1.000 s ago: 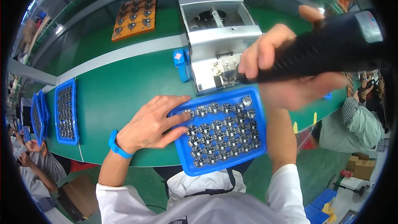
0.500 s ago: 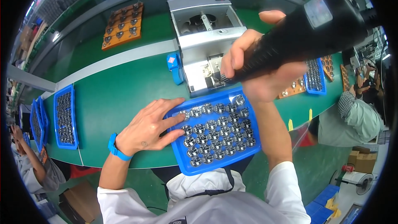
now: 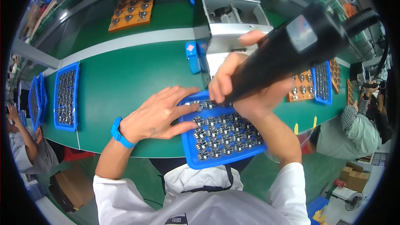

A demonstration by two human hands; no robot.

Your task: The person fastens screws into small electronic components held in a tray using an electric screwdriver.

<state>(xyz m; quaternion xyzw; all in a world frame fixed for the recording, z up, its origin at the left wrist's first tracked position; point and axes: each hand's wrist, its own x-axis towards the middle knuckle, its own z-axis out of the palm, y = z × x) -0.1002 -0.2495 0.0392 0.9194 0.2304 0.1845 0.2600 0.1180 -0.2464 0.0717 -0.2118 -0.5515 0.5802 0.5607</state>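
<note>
While the right hand (image 3: 259, 100) grips a black corded electric screwdriver (image 3: 287, 48) over the blue plastic tray (image 3: 227, 162) of round circuit modules (image 3: 213, 132), the left hand (image 3: 160, 116) lies spread across the tray's left rim.

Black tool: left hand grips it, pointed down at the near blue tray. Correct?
No, wrong hand: the head view shows the right hand gripping the black tool, pointed down at the near blue tray.
</note>
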